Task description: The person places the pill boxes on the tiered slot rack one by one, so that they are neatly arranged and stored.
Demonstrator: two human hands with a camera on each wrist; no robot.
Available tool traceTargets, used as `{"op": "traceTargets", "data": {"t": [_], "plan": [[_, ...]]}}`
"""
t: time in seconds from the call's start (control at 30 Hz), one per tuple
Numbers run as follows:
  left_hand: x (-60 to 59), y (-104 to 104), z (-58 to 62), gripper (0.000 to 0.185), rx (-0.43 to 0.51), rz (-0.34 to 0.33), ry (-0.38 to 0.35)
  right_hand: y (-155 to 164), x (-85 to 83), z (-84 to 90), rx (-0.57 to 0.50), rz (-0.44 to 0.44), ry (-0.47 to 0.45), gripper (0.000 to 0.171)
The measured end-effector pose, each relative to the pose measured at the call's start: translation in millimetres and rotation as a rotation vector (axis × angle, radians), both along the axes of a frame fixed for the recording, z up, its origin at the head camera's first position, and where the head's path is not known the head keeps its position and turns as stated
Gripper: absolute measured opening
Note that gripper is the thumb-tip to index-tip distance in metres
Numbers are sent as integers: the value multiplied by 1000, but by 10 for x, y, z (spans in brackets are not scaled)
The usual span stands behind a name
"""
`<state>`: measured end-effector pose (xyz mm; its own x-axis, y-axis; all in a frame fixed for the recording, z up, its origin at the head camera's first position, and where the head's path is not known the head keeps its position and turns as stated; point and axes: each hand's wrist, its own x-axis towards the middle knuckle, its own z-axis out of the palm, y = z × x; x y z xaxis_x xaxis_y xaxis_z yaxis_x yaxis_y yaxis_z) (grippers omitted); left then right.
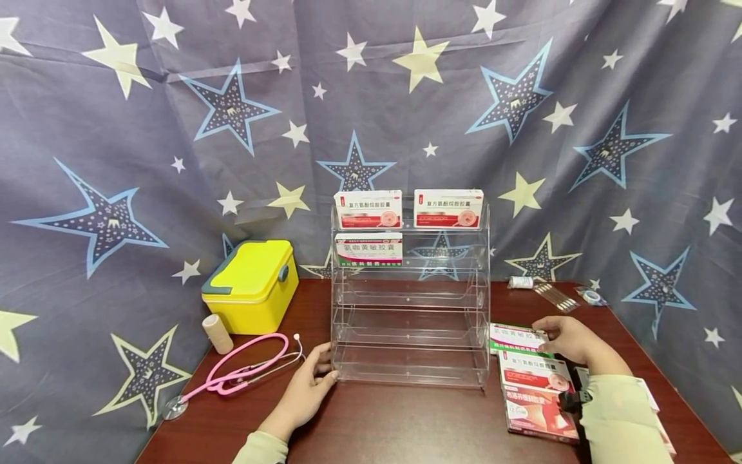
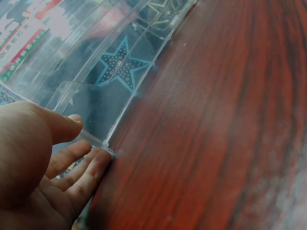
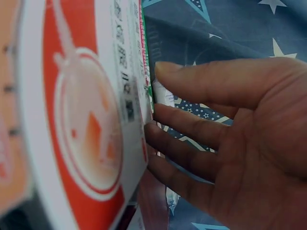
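Note:
A clear tiered display rack stands on the table. My left hand touches its lower left corner with relaxed fingers; in the left wrist view the fingertips meet the corner and the thumb lies apart from them. To the right of the rack, my right hand pinches the right end of a white and green medicine box. Just below lie a red and white medicine box and a red-pink one. Two red and white boxes fill the top tier; a white and green box sits below, at left.
A yellow case, a beige bandage roll and a pink stethoscope are on the left. Cotton swabs, a small white bottle and a wrapped tape roll lie back right. A starry curtain hangs behind.

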<state>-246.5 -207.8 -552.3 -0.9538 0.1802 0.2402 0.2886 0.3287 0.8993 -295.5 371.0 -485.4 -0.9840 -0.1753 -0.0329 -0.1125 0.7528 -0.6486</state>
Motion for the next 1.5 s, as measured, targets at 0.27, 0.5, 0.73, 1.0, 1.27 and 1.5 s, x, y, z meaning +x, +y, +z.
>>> {"op": "traceTargets", "data": {"t": [0.27,0.5,0.73,1.0,1.27,1.5], "plan": [[27,10,12,56,-11,21,-19,0,-25,-75,39,-24,15,48],[23,10,-3,57,-2,11,-18,-5,-40,-71,48,-92,27,50],[33,6,0,56,-11,-4,11,10,-36,-58,106,-151,57,54],[47,10,38,54,20,-1,-11,72,-19,7,182,-193,92,45],[39,5,34,54,19,-13,16,118,31,109,154,-239,165,26],[11,5,19,55,0,-5,6,116,157,436,90,-390,424,23]]}}
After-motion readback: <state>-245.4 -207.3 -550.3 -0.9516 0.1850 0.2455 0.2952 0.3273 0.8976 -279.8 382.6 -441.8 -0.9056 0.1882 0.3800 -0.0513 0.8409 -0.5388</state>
